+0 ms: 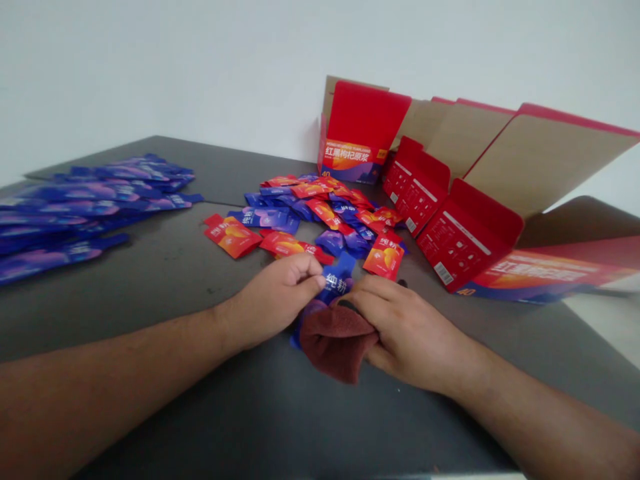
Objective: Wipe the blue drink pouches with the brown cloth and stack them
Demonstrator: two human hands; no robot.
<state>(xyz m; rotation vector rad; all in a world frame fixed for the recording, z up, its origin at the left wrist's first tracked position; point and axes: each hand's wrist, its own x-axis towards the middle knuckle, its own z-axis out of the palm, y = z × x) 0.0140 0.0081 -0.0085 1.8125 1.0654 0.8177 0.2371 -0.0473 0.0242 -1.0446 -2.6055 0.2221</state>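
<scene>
From over here, 1 camera rides on the person's head, looking forward and down from behind the left hand (pixel 275 290) and right hand (pixel 410 327), near enough that 2 forearms (pixel 165 357) fill the lower corners, yet taking in dark tabletop (pixel 240 413) around the hands and pale wall (pixel 200 80) beyond them.

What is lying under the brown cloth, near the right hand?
A blue sachet shows beyond the upper and left edges of the brown cloth. Its covered part, and anything else underneath, cannot be seen.

white wall (pixel 165 73) behind | dark grey table (pixel 215 407) | red boxes (pixel 420 190), flaps raised, right side
</scene>
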